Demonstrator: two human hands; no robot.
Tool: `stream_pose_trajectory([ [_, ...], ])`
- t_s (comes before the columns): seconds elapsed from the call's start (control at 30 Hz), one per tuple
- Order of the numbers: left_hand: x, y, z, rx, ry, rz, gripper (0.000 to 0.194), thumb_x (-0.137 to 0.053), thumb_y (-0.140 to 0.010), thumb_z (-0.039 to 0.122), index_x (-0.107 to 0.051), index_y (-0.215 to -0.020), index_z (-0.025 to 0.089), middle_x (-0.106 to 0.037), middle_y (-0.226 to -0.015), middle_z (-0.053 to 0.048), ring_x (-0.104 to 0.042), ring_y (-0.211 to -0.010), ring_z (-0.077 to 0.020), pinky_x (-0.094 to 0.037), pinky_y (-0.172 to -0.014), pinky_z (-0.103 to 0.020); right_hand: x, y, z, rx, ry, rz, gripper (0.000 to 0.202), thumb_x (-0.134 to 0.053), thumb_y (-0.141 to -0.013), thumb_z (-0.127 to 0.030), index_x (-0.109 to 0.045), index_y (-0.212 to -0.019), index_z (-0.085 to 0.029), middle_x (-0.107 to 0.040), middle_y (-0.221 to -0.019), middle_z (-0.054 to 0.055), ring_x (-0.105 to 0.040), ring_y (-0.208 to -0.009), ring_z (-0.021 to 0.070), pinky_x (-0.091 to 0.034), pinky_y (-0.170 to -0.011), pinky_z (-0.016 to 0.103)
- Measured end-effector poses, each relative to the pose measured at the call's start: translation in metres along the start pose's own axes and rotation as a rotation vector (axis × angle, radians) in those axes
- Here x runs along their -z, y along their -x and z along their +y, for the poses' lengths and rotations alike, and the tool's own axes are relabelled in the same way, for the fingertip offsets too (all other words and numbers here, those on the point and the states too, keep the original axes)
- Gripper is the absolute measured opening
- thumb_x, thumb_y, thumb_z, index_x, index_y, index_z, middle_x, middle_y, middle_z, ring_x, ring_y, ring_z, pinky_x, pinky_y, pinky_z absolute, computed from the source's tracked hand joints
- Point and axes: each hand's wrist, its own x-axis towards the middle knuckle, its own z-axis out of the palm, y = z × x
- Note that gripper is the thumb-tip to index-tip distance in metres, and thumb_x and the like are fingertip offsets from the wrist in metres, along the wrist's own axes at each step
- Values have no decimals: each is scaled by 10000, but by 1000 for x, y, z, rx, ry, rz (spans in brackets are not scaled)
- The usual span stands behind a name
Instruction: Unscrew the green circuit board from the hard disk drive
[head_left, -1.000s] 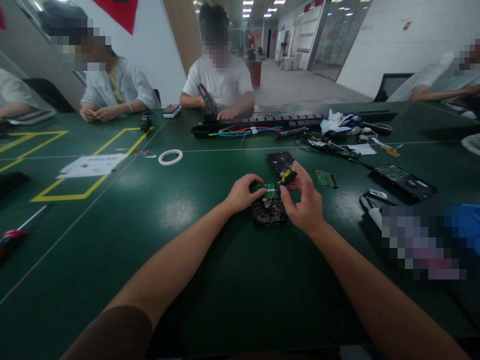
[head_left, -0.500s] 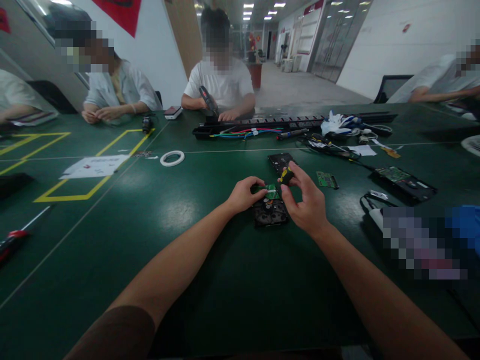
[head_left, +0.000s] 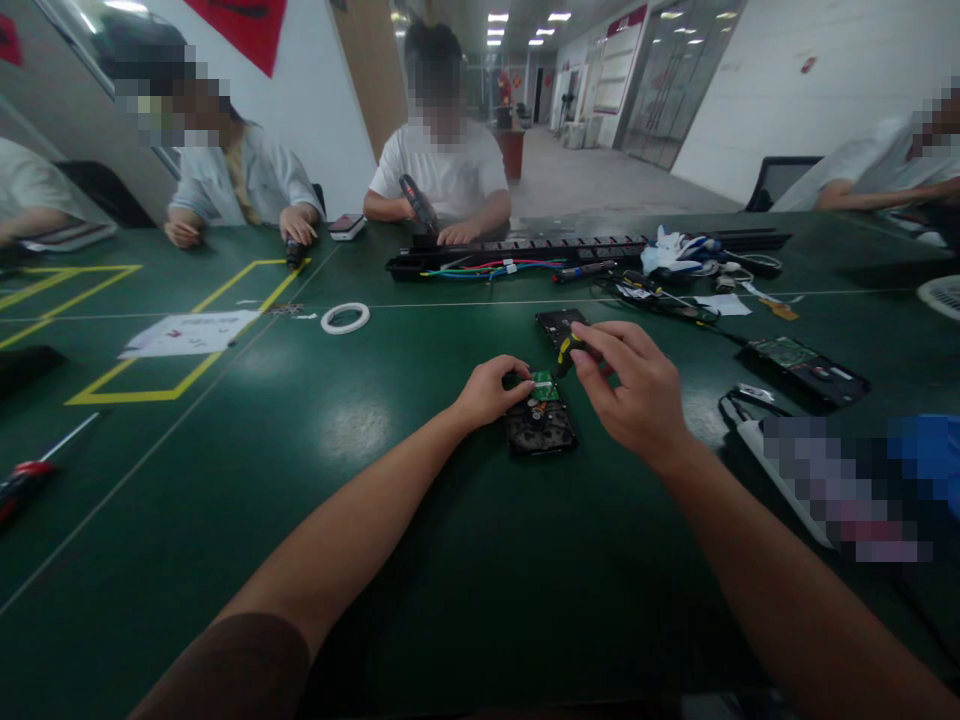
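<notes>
A black hard drive (head_left: 540,430) with a green circuit board (head_left: 545,386) at its upper end lies on the green table (head_left: 420,560). My left hand (head_left: 491,390) rests at the drive's upper left, its thumb and fingers closed around the drive's edge. Just right of the board, my right hand (head_left: 634,390) pinches a short yellow and black screwdriver (head_left: 568,352) above the table, its lower end near the board. Behind the screwdriver lies a second black drive (head_left: 556,322), partly hidden.
Another drive (head_left: 806,370) lies to the right, near a white device with a cable. Across the back are a long black rail (head_left: 525,250), wires and gloves (head_left: 675,252). A white ring (head_left: 345,318) and a red screwdriver (head_left: 30,475) lie left. People sit around.
My right hand has moved right and tilted the screwdriver; it now covers the loose green board. My left hand stays put. A person at the back left has reached for a black object.
</notes>
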Motion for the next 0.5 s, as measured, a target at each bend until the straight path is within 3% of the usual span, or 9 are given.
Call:
stream_pose_trajectory([
  [0.17,0,0,0,-9,0,1,108,-748,-903,274,-700,-981,218,-751,-1120,-46,-700,-1076,-214,-538,-1022,-397,9,-16,-3,7,12,-71,225,-577,-1001,-262,-726,-1166,-230,-751,-1093,81,-696,-895,215,-580,-788,383],
  [0.5,1,0,3,18,0,-7,114,-751,-897,271,-703,-985,217,-754,-1120,-49,-701,-1090,-219,-535,-1028,-399,11,-20,-3,-102,-6,-122,145,-645,-951,-317,-684,-1067,-240,-752,-1026,75,-688,-830,227,-548,-738,384],
])
